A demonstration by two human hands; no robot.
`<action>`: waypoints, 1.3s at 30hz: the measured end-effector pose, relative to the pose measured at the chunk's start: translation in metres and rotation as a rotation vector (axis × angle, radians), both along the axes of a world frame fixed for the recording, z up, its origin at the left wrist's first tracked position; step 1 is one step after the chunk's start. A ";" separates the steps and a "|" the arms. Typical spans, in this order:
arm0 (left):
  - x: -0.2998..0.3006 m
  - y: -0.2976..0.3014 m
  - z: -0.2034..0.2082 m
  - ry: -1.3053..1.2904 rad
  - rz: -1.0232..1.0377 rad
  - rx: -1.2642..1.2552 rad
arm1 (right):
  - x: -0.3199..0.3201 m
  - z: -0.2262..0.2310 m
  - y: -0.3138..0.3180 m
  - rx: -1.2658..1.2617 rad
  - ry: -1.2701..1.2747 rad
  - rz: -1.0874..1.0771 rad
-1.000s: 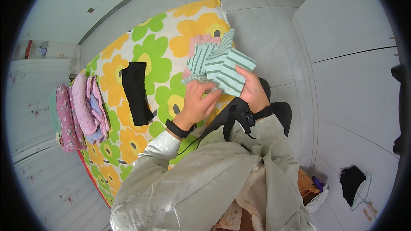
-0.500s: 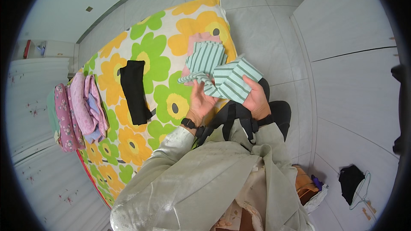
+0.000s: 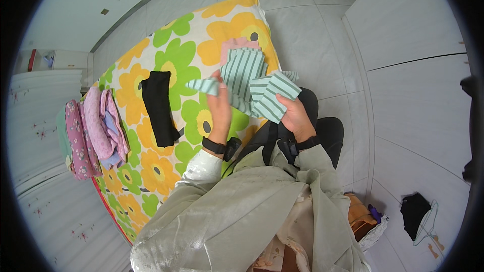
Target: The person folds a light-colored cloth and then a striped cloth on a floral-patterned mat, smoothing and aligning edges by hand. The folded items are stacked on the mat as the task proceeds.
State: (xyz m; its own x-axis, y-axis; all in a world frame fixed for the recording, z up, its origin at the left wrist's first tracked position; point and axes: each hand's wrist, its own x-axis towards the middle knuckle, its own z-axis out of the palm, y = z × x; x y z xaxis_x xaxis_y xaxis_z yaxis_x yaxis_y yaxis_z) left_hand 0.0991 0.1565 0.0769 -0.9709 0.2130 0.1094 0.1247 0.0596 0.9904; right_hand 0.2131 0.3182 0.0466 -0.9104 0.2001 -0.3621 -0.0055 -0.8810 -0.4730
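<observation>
A light green garment with darker stripes [image 3: 275, 94] is bunched between my hands at the bed's right edge. My right hand [image 3: 296, 120] grips its folded part, thumb on top. Farther left, my left hand [image 3: 220, 108] pinches a narrow loose end of the same cloth, which sticks out left past the fingers. More striped cloth [image 3: 243, 70] lies flat just beyond; whether it joins the held piece is hidden. Beneath that striped cloth, a pink cloth [image 3: 241, 45] shows at the far side.
The bed has a flowered orange, green and white cover [image 3: 156, 168]. A folded black garment [image 3: 159, 108] lies left of my hands. Rolled pink bedding [image 3: 101, 126] sits at the left edge. Cabinets [image 3: 418, 90] stand right; a black garment [image 3: 415, 214] and a hanger [image 3: 428, 224] are lower right.
My left hand has moved left and away from me, drawing the narrow end of striped cloth out leftward. My right hand has shifted slightly left with the folded part.
</observation>
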 end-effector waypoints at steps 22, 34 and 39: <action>0.034 -0.015 -0.002 -0.786 -0.362 0.460 | 0.003 -0.019 -0.009 -0.307 0.262 0.029; 0.040 0.032 0.003 -1.010 -0.240 0.861 | 0.003 0.009 -0.028 0.434 0.085 0.003; 0.006 -0.003 0.014 -1.016 -0.411 0.913 | 0.008 0.006 -0.014 1.271 0.101 0.014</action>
